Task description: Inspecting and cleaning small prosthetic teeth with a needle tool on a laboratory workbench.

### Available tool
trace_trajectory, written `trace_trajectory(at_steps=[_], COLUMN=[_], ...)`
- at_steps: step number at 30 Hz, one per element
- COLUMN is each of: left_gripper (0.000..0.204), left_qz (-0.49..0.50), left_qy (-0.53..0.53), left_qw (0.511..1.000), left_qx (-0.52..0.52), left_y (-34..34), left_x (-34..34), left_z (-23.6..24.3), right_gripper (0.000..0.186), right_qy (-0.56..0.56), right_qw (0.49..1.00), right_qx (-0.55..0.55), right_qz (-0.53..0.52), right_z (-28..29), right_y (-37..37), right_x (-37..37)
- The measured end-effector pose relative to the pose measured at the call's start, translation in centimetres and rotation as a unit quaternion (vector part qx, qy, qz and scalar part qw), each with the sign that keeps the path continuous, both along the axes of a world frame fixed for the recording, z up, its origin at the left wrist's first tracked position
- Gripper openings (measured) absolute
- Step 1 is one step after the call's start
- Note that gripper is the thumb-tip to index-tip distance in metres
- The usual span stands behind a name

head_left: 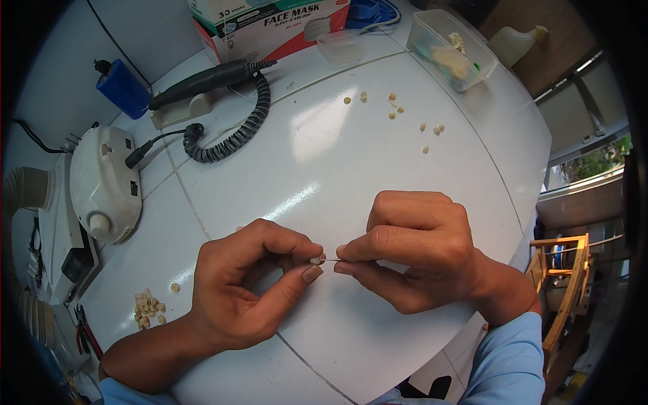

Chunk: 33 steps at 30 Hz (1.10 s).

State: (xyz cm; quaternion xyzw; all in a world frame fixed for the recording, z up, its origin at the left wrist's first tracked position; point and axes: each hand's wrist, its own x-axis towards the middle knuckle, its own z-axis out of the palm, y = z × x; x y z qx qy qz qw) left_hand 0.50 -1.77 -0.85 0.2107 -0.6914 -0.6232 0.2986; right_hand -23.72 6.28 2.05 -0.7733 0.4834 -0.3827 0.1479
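Observation:
My left hand (246, 290) is low in the middle of the head view, pinching a small pale piece (316, 260) between thumb and fingertips. Just to its right, my right hand (412, 256) grips a thin metal wire or pin (330, 259) with thumb and bent fingers; the wire meets the piece. Both hands are over the white tiled worktop (358, 169). Beside my left forearm lies a pile of several small cream pieces (148, 307). Several more small pieces (393, 96) are scattered farther back on the right.
A rotary tool (196, 84) on a holder has a coiled cord to a white control box (101, 182). Around them are a blue container (125, 91), a hose (23, 182), pliers (88, 331), a box (270, 27), a clear tub (449, 57), a jug (513, 44) and a wooden stand (560, 270).

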Motion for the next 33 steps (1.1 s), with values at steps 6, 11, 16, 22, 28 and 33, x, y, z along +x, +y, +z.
trace_trajectory(at_steps=[6, 11, 16, 22, 28, 33], left_gripper=[0.021, 0.018, 0.016, 0.015, 0.016, 0.019], left_qz=[-0.008, -0.027, -0.026, -0.015, -0.013, -0.019], left_qy=[0.005, -0.015, -0.038, -0.043, -0.038, -0.05], left_qw=[1.0, 0.996, 0.998, 0.998, 0.994, 0.99], left_qx=[-0.025, -0.085, -0.05, -0.04, -0.098, -0.132], left_y=[-0.14, -0.4, -0.21, 0.01, -0.23, -0.26], left_x=[-0.11, -0.17, -0.08, -0.09, -0.17, -0.06], left_z=[-0.27, -0.06, 0.13, -0.08, -0.02, 0.35], right_gripper=[0.02, 0.02, 0.019, 0.019, 0.019, 0.011], right_qy=[0.003, 0.017, 0.032, 0.056, 0.045, -0.06], right_qw=[1.0, 0.999, 0.999, 0.996, 0.998, 0.989], right_qx=[0.016, 0.016, -0.007, -0.072, -0.014, 0.11], right_qz=[0.015, 0.025, 0.028, 0.014, 0.041, 0.079], right_z=[-0.19, -0.29, -0.38, -0.69, -0.34, -0.07], right_y=[0.06, 0.09, 0.03, 0.06, 0.27, -0.11], right_x=[-0.06, -0.11, 0.01, 0.24, 0.01, -0.37])
